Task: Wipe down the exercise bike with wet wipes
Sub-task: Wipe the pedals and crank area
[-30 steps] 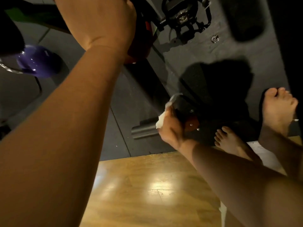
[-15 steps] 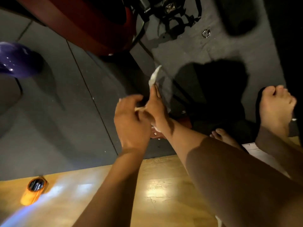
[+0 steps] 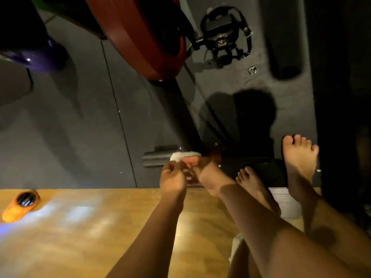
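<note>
The exercise bike's red flywheel cover (image 3: pixel 140 37) and a black strapped pedal (image 3: pixel 222 33) fill the top of the view. Its dark frame runs down to the grey floor stabiliser bar (image 3: pixel 156 157). A bunched white wet wipe (image 3: pixel 184 155) lies against the bar's right end. My right hand (image 3: pixel 206 173) grips the wipe from below. My left hand (image 3: pixel 172 177) is right beside it, fingers curled, pinching the wipe's left end. The bar's middle and the red bracket behind it are hidden by my hands.
The bike stands on a dark grey mat (image 3: pixel 80 137) that meets a wooden floor (image 3: pixel 100 227). An orange object (image 3: pixel 20 205) lies on the wood at far left. A purple object (image 3: pixel 36 57) sits at upper left. My bare feet (image 3: pixel 299 155) rest right of the bar.
My left hand came down off the bike and joined my right hand on the wipe. Both hands then lowered the wipe, now bunched, onto the stabiliser bar.
</note>
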